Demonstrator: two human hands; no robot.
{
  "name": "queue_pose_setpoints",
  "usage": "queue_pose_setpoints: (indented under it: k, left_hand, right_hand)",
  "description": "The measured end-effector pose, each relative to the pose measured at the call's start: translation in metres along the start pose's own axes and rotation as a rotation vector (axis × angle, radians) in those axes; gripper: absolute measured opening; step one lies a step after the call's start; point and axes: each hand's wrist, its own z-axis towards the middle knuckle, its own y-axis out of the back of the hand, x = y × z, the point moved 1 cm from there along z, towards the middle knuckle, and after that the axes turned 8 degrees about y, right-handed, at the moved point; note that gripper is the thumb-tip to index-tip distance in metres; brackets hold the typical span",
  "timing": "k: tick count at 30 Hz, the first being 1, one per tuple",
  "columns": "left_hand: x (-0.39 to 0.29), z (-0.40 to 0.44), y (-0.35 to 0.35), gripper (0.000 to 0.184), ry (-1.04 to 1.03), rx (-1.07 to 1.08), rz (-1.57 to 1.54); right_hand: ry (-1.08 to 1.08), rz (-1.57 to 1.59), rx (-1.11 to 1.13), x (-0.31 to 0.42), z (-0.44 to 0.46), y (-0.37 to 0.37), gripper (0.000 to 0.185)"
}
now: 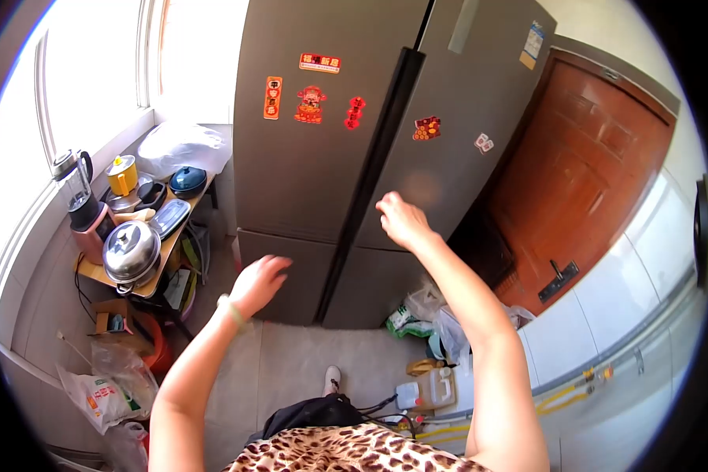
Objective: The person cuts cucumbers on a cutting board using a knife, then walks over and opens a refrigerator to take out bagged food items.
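Note:
A large grey two-door refrigerator (307, 173) stands in front of me, with a dark vertical handle groove (370, 165) between its doors. My right hand (405, 222) is raised before the right door, just right of that groove. Its fingers are curled and nothing shows in them; whether it touches the door I cannot tell. My left hand (258, 285) hovers lower, in front of the lower left door, with its fingers stretched out and slightly blurred. It holds nothing. Several red stickers, one a red figure (309, 105), are on the upper doors. All visible doors look closed.
To the left, a small wooden table (94, 271) bears a blender (86, 204), a lidded steel pot (131, 250) and a yellow pitcher (122, 175). Plastic bags (106, 393) lie below. At right are a brown door (582, 181), floor bags (448, 330) and a plastic jug (440, 387).

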Motion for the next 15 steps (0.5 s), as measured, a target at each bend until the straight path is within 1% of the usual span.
queue_pose_setpoints:
  k: [1, 3, 6, 8, 10, 11, 12, 13, 14, 15]
  left_hand:
    - [-0.028, 0.042, 0.001, 0.03, -0.058, 0.026, 0.081]
    - [-0.067, 0.114, -0.011, 0.029, -0.137, 0.094, 0.243]
    - [-0.091, 0.206, -0.04, 0.024, -0.177, 0.202, 0.551]
    - [-0.097, 0.257, -0.061, 0.021, -0.189, 0.247, 0.719]
    - [-0.096, 0.303, -0.079, 0.02, -0.214, 0.274, 0.833]
    - [-0.089, 0.32, -0.093, 0.024, -0.267, 0.255, 0.864]
    - [-0.084, 0.338, -0.102, 0.024, -0.244, 0.242, 0.878]
    - [-0.077, 0.35, -0.112, 0.023, -0.217, 0.234, 0.888]
    - [-0.07, 0.358, -0.121, 0.023, -0.19, 0.229, 0.897]
    - [-0.062, 0.365, -0.126, 0.02, -0.169, 0.261, 0.912]
  right_hand:
    - [0.041, -0.053, -0.035, -0.024, 0.022, -0.012, 0.017]
    - [0.083, -0.157, 0.021, -0.069, 0.067, -0.035, 0.017]
    - [0.098, -0.293, 0.163, -0.106, 0.119, -0.043, 0.016]
    - [0.115, -0.367, 0.201, -0.135, 0.137, -0.063, 0.014]
    - [0.179, -0.363, 0.168, -0.153, 0.142, -0.074, 0.014]
    - [0.206, -0.324, 0.11, -0.157, 0.14, -0.084, 0.011]
    - [0.233, -0.287, 0.056, -0.159, 0.139, -0.091, 0.009]
    - [0.223, -0.295, -0.127, -0.159, 0.139, -0.103, 0.009]
    - [0.23, -0.339, -0.081, -0.163, 0.139, -0.115, 0.011]
    - [0.232, -0.368, -0.044, -0.159, 0.139, -0.11, 0.011]
